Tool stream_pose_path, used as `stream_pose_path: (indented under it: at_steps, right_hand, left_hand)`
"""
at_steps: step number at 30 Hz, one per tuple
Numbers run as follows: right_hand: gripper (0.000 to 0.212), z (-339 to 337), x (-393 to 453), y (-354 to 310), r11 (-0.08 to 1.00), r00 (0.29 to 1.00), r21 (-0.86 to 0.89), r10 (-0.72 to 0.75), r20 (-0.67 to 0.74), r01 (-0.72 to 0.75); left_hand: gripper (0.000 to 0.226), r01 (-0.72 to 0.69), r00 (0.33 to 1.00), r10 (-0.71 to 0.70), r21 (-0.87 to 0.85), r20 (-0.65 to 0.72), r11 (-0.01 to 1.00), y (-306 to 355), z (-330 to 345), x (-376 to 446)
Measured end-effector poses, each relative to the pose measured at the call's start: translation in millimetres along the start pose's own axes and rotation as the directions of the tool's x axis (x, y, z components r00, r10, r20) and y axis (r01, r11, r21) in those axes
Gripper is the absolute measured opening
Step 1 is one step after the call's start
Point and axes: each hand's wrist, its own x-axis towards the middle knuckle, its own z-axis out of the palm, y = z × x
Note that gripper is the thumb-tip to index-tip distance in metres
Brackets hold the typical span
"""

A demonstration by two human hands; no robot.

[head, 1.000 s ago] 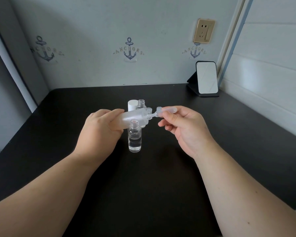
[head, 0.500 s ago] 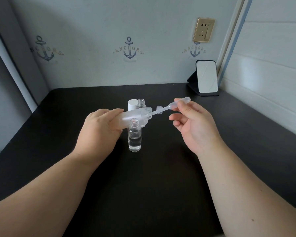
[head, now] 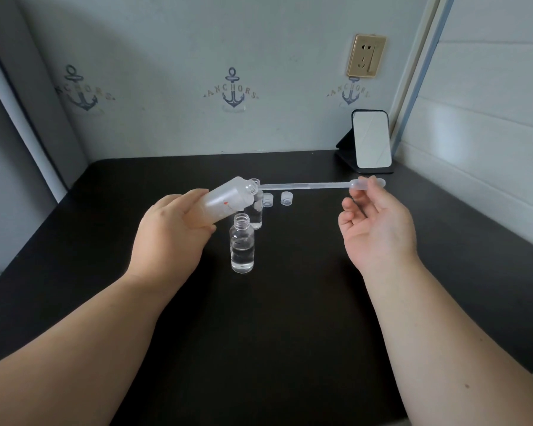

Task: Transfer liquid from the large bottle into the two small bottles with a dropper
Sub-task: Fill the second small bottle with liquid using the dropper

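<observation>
The left hand grips the large bottle, a frosted one, around its lower body and holds it tilted, with the open neck pointing up and to the right, above the black table. The right hand pinches the bulb end of the dropper between the thumb and the upper fingers, while the other fingers are loosely spread and hold nothing. The dropper lies almost level, with its long axis running left to right: the bulb is at the right hand and the thin tip is at the mouth of the large bottle. Whether the tip is just inside the neck or just outside it, I cannot tell from this view. The near small bottle stands upright and uncapped directly below the tilted large bottle, with clear liquid in its lower part. The far small bottle stands just behind it, partly hidden by the large bottle. Two small caps lie on the table a little beyond them. In my judgement, the next move depends on this: both small mouths lie below and slightly to the left of the dropper tip, so the right hand must turn the level dropper to tip-down and bring it toward the person. The left hand is nearer to the small bottles, but it is occupied.
</observation>
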Motion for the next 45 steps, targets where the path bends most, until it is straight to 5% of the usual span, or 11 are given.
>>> stream_pose_path:
  at_steps: [11,19,36,45]
  right_hand:
    - [0.004,-2,2,0,0.985,1.0,0.175,0.003,-0.011,-0.002]
    - [0.026,1,2,2,0.994,0.999,0.107,0.03,0.042,-0.035]
    - [0.021,-1,6,3,0.997,0.999,0.068,0.025,0.038,-0.027]
    - [0.023,-1,6,2,0.998,0.999,0.044,0.032,0.041,-0.034]
  left_hand:
    - [0.041,0.116,0.993,-0.117,-0.203,0.011,0.972,1,-2,2]
    - [0.047,0.193,0.981,-0.194,-0.303,0.026,0.933,2,3,2]
    - [0.045,0.27,0.963,-0.254,-0.393,0.094,0.879,3,-1,1]
    - [0.019,0.268,0.942,-0.328,-0.431,-0.07,0.862,12,-18,-8]
